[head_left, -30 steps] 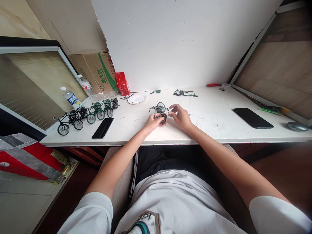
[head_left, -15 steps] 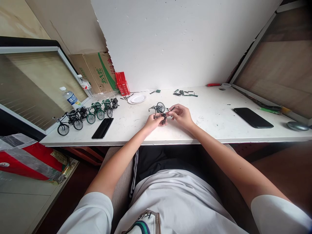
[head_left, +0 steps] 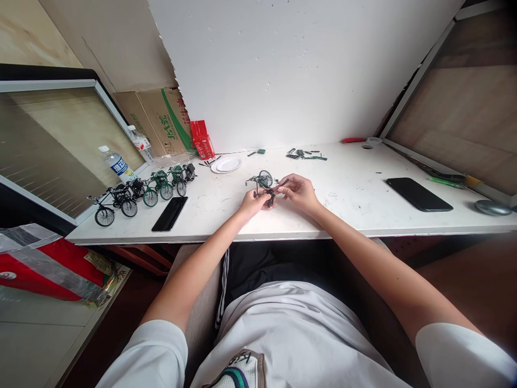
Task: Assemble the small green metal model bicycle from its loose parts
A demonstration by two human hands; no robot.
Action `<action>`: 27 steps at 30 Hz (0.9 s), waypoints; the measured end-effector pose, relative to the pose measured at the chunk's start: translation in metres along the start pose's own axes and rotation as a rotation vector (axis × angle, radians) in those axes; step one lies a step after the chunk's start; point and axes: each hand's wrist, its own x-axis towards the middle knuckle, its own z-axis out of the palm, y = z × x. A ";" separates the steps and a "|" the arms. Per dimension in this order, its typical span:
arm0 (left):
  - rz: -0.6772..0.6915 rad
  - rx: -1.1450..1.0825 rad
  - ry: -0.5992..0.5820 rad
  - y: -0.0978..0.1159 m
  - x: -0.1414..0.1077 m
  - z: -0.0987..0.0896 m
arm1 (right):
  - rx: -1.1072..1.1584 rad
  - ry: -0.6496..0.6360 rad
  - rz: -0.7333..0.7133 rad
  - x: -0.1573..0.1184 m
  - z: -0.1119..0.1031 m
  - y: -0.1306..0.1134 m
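Observation:
My left hand [head_left: 253, 205] is closed around the frame of a dark model bicycle [head_left: 265, 178], low over the white table. One spoked wheel of this bicycle and its handlebar stick out beyond my fingers. In my right hand [head_left: 301, 192] a thin dark stick-like tool [head_left: 285, 184] is pinched, its inner end close to the part of the bicycle between my hands. Where the tool meets the bicycle is too small to make out. Tiny loose parts lie just behind the fingers of my right hand.
Several assembled model bicycles [head_left: 166, 189] line the table's left side, near a phone [head_left: 170, 213] and bottles [head_left: 117, 161]. Behind are white plates [head_left: 226, 164], a red box [head_left: 202, 139] and green-black parts [head_left: 305, 154]. Another phone [head_left: 419, 195] and a mouse [head_left: 493, 207] lie right.
The tool in my right hand has tilted and sits closer to the bicycle; the right fingers have shifted slightly. My left hand stays almost in place on the bicycle.

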 end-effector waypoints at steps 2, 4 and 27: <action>0.001 -0.004 -0.002 -0.001 0.001 -0.001 | 0.002 -0.009 -0.008 0.000 0.000 0.000; 0.002 -0.006 -0.005 -0.002 0.001 -0.001 | 0.001 -0.023 -0.017 0.000 -0.001 0.000; 0.145 0.029 0.059 -0.021 0.012 -0.004 | -0.302 -0.065 -0.063 -0.002 -0.008 0.011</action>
